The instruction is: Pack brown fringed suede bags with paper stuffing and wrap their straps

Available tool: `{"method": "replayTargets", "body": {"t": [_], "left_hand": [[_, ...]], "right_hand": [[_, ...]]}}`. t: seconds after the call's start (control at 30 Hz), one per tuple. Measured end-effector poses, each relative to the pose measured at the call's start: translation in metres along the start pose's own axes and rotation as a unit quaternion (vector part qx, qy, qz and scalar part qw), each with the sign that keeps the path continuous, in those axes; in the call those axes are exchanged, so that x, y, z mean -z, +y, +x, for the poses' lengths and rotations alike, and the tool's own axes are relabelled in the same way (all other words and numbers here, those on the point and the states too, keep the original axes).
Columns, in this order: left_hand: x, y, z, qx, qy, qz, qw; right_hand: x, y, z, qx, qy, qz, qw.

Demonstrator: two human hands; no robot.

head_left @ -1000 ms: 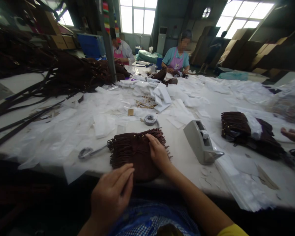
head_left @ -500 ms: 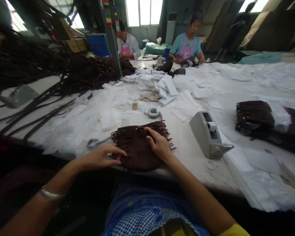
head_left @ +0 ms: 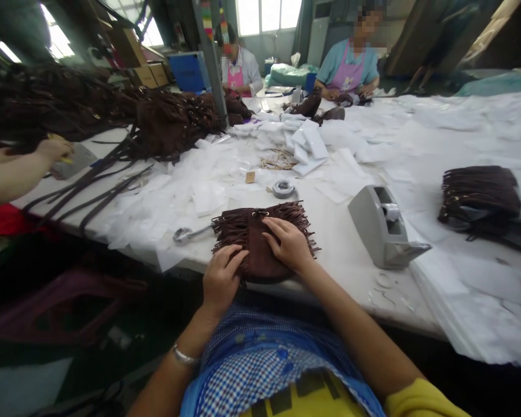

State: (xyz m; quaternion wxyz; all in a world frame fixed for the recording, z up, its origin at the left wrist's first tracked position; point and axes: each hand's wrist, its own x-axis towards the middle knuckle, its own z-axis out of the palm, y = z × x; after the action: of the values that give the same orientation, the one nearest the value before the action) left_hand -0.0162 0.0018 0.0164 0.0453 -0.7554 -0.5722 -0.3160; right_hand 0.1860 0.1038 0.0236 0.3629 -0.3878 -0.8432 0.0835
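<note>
A dark brown fringed bag (head_left: 267, 255) lies flat on the white table in front of me, at its near edge. Two small metal eyelets with a cord sit at the top of its flap. My right hand (head_left: 292, 243) rests on the right part of the flap, fingers stretched out just under the eyelets. On the left side, my left hand (head_left: 222, 275) touches the fringe with its fingers curved and apart. Beyond the bag is a roll of grey tape (head_left: 283, 188), and a grey tape dispenser (head_left: 380, 229) stands to the right.
Clear plastic bags and white foam pieces (head_left: 308, 142) cover much of the table. Another fringed bag (head_left: 480, 191) lies at right. Brown bags (head_left: 169, 119) with long straps are heaped at left. A co-worker's hand (head_left: 54, 149) is at far left; two people in pink aprons work opposite.
My left hand has moved right and closer onto the bag's left fringe. My right hand stays on the flap. A co-worker's arm now shows at far left, and the view has shifted.
</note>
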Motion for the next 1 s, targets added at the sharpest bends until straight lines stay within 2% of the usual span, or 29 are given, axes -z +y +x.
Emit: {"method": "replayTargets", "body": {"t": [0.1,0.17,0.27,0.4,0.47,0.5,0.53,0.57,0.6,0.63,0.67,0.77,0.83,0.9,1.0], "left_hand": [[-0.009,-0.018,-0.013,-0.023,0.065,0.033,0.997],[-0.007,-0.029,-0.021,-0.045,0.063,0.048,0.996],[0.008,-0.046,-0.03,-0.042,0.006,0.03,0.999],[0.05,-0.06,-0.034,0.055,-0.128,0.038,0.99],[0.07,-0.052,-0.026,0.087,-0.194,0.047,0.976],[0.076,-0.043,-0.019,0.095,-0.208,0.045,0.972],[0.079,-0.03,-0.009,0.108,-0.2,0.036,0.973],[0.078,-0.015,0.003,0.128,-0.161,0.022,0.978],[0.073,0.002,0.016,0.128,-0.104,-0.006,0.986],[0.064,0.018,0.028,0.1,-0.058,-0.044,0.992],[0.052,0.033,0.04,0.063,-0.035,-0.081,0.994],[0.006,0.06,0.059,-0.051,-0.049,-0.12,0.99],[-0.022,0.059,0.055,-0.078,-0.057,-0.085,0.992],[-0.04,0.049,0.043,-0.076,-0.063,-0.03,0.995],[-0.047,0.033,0.023,-0.059,-0.051,0.032,0.996]], "right_hand": [[0.008,-0.001,-0.01,0.118,-0.026,0.05,0.991],[0.011,-0.001,-0.014,0.169,-0.071,0.059,0.981],[0.01,0.001,-0.016,0.172,-0.108,0.043,0.978],[0.007,0.003,-0.012,0.166,-0.12,0.015,0.979],[0.007,0.003,-0.011,0.152,-0.132,0.001,0.98],[0.007,0.002,-0.011,0.142,-0.141,-0.005,0.98],[0.008,0.001,-0.011,0.13,-0.151,-0.009,0.98],[0.008,0.0,-0.011,0.12,-0.162,-0.013,0.979],[0.008,-0.001,-0.012,0.111,-0.173,-0.015,0.979],[0.008,-0.002,-0.012,0.105,-0.18,-0.015,0.978],[0.008,-0.002,-0.014,0.1,-0.18,-0.016,0.978],[0.005,-0.001,-0.022,0.085,-0.152,-0.027,0.984],[0.004,0.002,-0.03,0.062,-0.131,-0.052,0.988],[0.005,0.007,-0.041,0.028,-0.112,-0.1,0.988],[0.006,0.018,-0.061,-0.031,-0.06,-0.19,0.979]]}}
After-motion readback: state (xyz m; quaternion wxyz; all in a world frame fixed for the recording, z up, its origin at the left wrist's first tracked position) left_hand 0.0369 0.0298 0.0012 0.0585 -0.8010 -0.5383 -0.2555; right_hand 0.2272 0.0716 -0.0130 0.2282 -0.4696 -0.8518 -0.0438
